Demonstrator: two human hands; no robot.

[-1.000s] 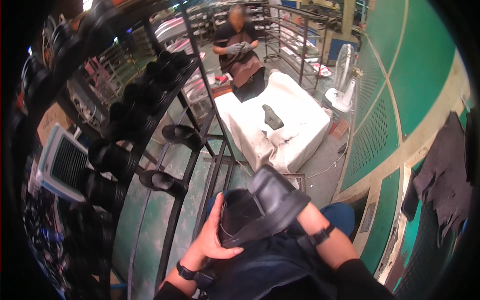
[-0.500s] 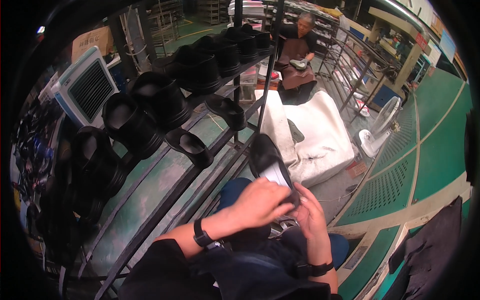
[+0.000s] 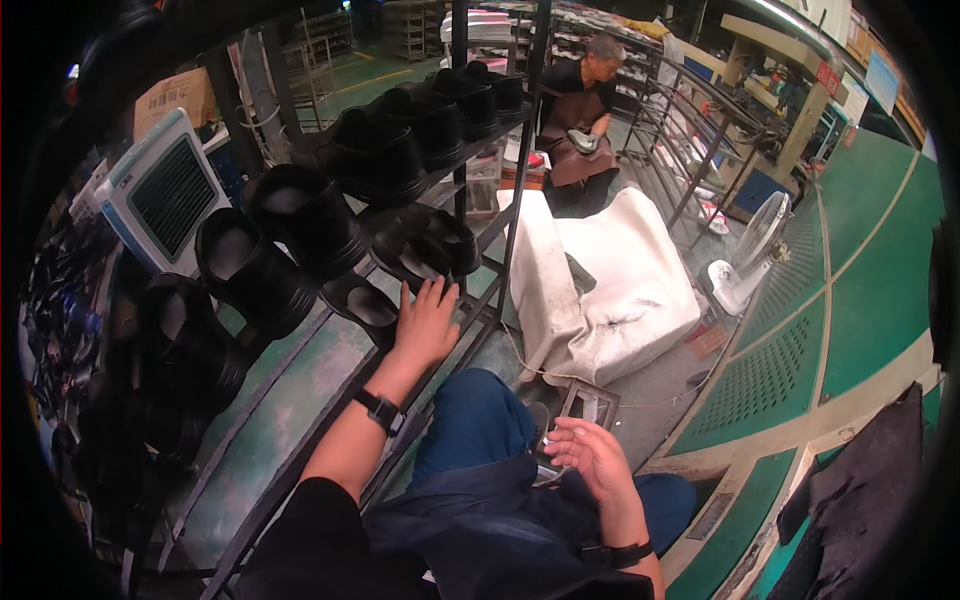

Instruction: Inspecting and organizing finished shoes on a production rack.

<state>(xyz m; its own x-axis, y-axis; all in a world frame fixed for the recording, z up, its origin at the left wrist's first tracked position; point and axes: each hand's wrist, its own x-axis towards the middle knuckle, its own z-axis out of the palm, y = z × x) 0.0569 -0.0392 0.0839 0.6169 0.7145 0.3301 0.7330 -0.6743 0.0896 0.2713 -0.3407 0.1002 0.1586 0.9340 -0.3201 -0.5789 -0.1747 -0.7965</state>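
My left hand point(image 3: 428, 325) reaches over the rack, fingers stretched out at the heel end of a black shoe point(image 3: 408, 250) that sits on the rack's lower bars. The fingertips touch or nearly touch that shoe; a pale insole shows inside it. Beside the hand, another black shoe point(image 3: 362, 303) rests on the same level, and a further one point(image 3: 452, 236) stands just behind. Above my lap, my right hand point(image 3: 592, 458) is held with its fingers loosely bent and apart. A small whitish spot shows by its fingertips; I cannot make out what it is.
The dark metal rack point(image 3: 340, 425) carries several black shoes point(image 3: 230, 255) on its upper level. Ahead stands a bulky object under a white cover point(image 3: 640, 290). A co-worker point(image 3: 580, 120) sits beyond it. A fan point(image 3: 755, 245) and green machine panels point(image 3: 870, 270) are on the right.
The black shoe that was in both hands is now on the rack. My left hand has moved left and forward to the rack; my right hand has come away from the shoe and dropped slightly.
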